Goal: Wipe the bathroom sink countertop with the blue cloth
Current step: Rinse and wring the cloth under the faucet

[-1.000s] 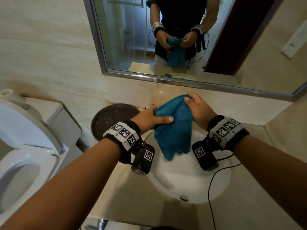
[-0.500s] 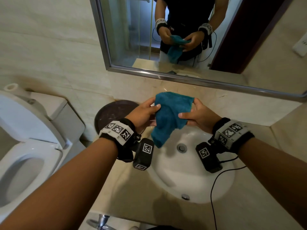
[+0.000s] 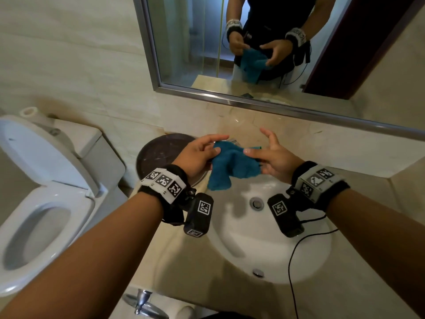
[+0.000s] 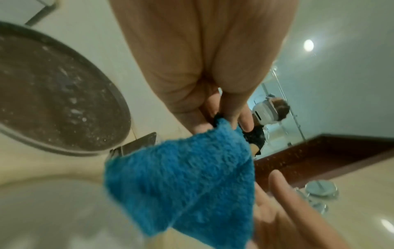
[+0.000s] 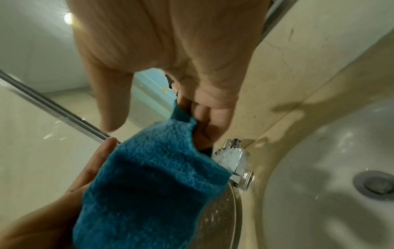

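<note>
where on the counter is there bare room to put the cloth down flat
Bare countertop lies right of the basin, out to the side wall, and along the near edge in front of it. It is crowded at the back left: the round dark tray and the faucet sit there, below the blue cloth.

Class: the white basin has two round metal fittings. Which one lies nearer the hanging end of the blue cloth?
The drain at the bottom of the basin, just below the blue cloth. The other, the small overflow fitting, sits on the wall nearest the person.

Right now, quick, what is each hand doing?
Left hand: pinches one edge of the cloth.
Right hand: pinches the other edge, some fingers spread.
</note>
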`<state>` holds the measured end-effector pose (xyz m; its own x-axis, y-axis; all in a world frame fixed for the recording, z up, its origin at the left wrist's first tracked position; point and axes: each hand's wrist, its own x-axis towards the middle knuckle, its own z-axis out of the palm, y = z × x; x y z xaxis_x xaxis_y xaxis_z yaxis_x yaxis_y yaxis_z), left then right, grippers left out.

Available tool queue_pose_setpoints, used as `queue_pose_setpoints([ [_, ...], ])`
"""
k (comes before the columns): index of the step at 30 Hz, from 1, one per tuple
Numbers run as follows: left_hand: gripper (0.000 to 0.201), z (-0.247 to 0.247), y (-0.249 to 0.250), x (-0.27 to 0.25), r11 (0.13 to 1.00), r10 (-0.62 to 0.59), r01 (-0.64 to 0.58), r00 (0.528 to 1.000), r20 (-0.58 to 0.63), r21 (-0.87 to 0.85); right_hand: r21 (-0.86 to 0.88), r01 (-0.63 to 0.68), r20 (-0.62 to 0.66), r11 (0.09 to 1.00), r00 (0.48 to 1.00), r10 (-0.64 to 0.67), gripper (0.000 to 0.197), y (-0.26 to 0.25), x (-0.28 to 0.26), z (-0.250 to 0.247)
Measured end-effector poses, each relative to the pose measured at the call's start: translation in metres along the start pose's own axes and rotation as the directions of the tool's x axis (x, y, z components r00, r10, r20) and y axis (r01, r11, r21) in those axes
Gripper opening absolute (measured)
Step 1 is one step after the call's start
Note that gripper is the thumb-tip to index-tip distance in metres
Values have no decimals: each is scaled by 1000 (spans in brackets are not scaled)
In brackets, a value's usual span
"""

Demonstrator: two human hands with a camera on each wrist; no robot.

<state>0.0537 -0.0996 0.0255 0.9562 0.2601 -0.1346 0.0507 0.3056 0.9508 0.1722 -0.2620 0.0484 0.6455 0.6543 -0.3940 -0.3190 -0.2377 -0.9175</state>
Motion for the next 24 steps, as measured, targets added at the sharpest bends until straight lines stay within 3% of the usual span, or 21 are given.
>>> queue_pose_setpoints([
  [3, 39, 7, 4, -1, 997, -24, 21, 999, -45, -68, -50, -27, 55, 998, 998, 29, 95, 6, 5, 3],
  [7, 39, 9, 6, -3, 991, -87, 79, 993, -77, -107, 201, 37, -23, 979, 999, -33, 78, 6, 13, -4],
  [12, 49, 14, 4, -6, 988, -105, 101, 994, -31, -116, 241, 0, 37, 970, 999, -9, 71, 9, 14, -8],
  [14, 51, 14, 3, -5, 990, -96, 89, 994, -59, -114, 176, -45, 105, 983, 994, 27, 62, 11, 13, -11],
  [16, 50, 17, 3, -4, 995, -75, 66, 990, -121, -79, 20, -4, 142, 1000, 990, 1, 39, 10, 12, -15],
  [19, 50, 17, 2, -3, 994, -9, 31, 977, -213, 102, -95, 100, 129, 990, 988, -88, 24, 9, 11, -20],
  [22, 45, 11, 2, -1, 913, 61, 50, 964, -258, 405, -205, 133, 191, 970, 977, -94, 38, 8, 13, -26],
  [24, 37, 3, 1, 1, 825, 101, 64, 961, -257, 562, -395, 175, 198, 902, 975, -103, 46, 7, 17, -26],
])
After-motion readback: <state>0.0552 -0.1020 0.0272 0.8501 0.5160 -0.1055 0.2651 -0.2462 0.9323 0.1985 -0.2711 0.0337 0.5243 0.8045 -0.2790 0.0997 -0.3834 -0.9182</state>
